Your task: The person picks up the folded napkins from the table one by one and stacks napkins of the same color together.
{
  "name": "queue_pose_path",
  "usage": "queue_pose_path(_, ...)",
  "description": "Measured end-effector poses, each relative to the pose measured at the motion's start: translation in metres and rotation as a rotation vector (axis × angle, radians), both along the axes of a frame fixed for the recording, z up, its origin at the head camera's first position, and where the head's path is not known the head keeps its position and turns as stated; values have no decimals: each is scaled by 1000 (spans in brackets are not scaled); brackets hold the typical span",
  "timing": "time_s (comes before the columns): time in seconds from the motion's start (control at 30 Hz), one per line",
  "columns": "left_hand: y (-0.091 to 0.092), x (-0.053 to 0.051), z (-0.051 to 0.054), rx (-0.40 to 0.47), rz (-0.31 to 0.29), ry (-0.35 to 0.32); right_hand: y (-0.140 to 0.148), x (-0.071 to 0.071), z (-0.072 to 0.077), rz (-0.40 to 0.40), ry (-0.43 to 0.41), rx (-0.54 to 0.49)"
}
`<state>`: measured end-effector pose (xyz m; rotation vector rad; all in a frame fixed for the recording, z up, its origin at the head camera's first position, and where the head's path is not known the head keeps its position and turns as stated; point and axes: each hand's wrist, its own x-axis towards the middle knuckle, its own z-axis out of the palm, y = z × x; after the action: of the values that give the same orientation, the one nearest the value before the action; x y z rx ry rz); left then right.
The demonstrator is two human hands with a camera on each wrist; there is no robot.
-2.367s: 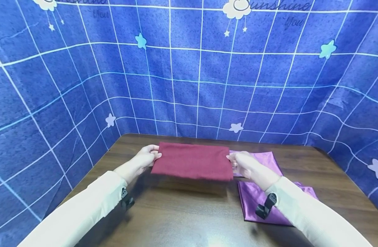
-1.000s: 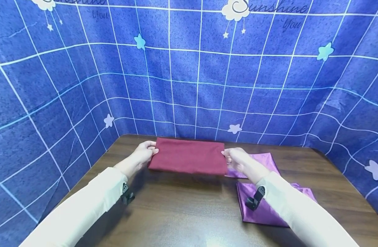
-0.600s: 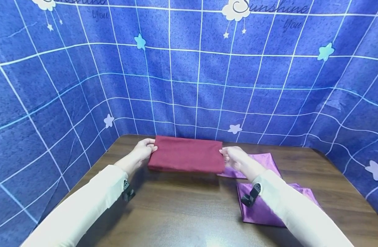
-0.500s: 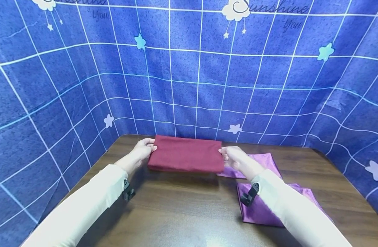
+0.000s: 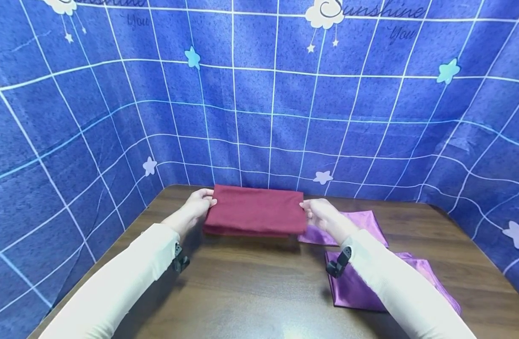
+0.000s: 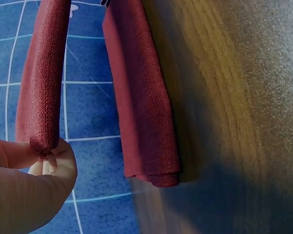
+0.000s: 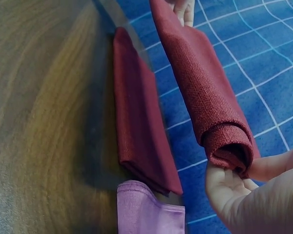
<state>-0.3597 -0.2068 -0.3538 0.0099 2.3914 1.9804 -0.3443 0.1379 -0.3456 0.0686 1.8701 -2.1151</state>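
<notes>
Above the worktop [image 5: 251, 287], near its far edge and toward the far left corner, a folded red cloth [image 5: 257, 209] is held up lengthwise between two hands. Its left end is pinched between the thumb and fingers of the left hand [image 5: 197, 205]; its right end, curled into a loose roll, is gripped the same way by the right hand [image 5: 322, 212]. Below it and apart from it, a second red cloth [image 7: 132, 112] lies folded along the far edge, touched by neither hand. Just beyond that one's right end lies a lilac cloth [image 5: 367, 225], and nearer the right edge a folded purple cloth [image 5: 354, 289] lies partly under the right sleeve [image 5: 395, 278].
</notes>
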Motion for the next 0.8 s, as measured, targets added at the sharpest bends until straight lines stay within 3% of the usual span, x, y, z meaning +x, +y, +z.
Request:
queue_pose_path(0.43,-2,-7,0,-38,38,-11,-2,-15,-2,29,-11,21)
queue_pose_path(0.8,-9,-18,-6,-13,19,-8,-7,-21,-7,-2,33,63)
